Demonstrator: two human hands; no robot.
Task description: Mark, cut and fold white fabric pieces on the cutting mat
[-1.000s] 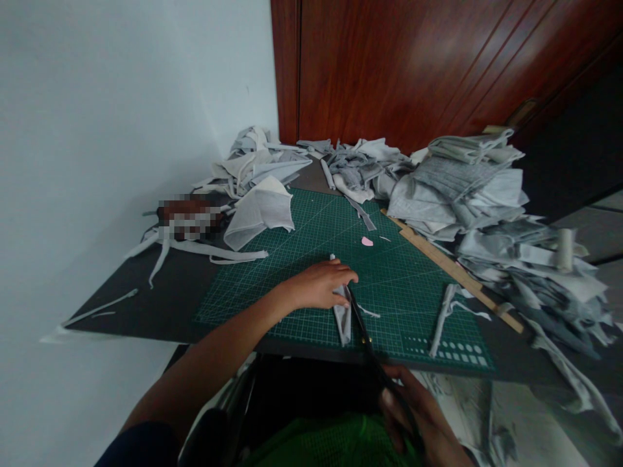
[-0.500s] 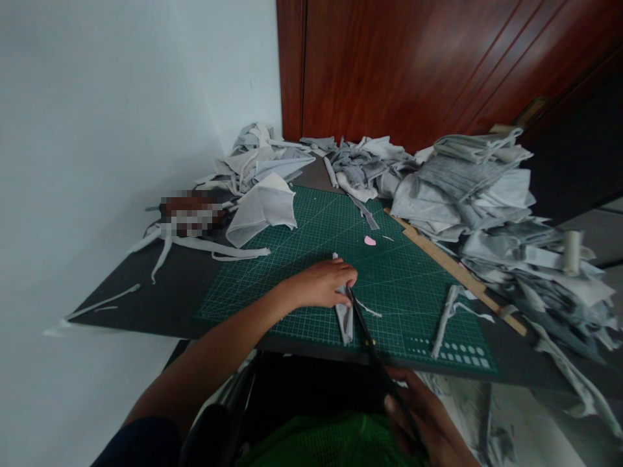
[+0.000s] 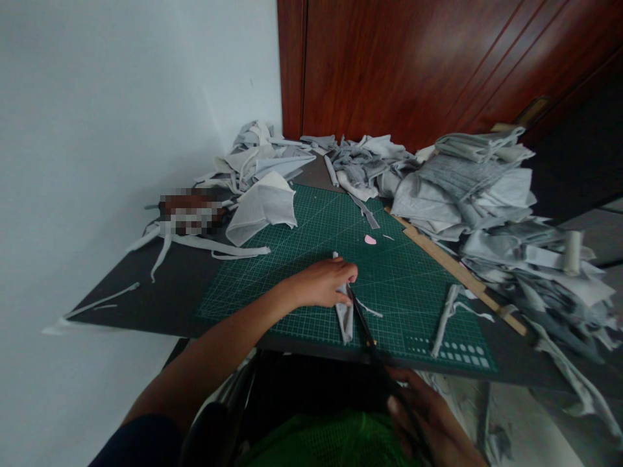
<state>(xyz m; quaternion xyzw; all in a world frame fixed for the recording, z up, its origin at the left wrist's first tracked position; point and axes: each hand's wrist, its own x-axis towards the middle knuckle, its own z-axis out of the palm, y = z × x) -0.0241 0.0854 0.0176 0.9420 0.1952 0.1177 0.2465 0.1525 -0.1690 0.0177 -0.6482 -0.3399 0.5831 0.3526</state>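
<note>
My left hand (image 3: 331, 283) is closed on a narrow grey fabric strip (image 3: 345, 321), pressing it against the green cutting mat (image 3: 389, 279). The strip's lower end shows below my fingers, and a small tip sticks out above them. My right hand (image 3: 423, 415) grips dark scissors (image 3: 366, 331) at the mat's front edge. Their long blades point away from me, with the tips at the strip's right side beside my left fingertips. The handles are partly hidden by my right hand. A thin fabric offcut (image 3: 370, 309) lies just right of the blades.
Grey fabric piles stand at the back left (image 3: 265, 152) and right (image 3: 467, 181). A wooden ruler (image 3: 448, 263) lies along the mat's right side. Loose strips (image 3: 444, 321), a pink chip (image 3: 370, 239) and a pale fabric piece (image 3: 265, 211) rest on the mat. A thread spool (image 3: 573, 253) stands right.
Almost nothing differs. The scissors and my right hand have shifted very slightly, while my left hand stays on the fabric strip.
</note>
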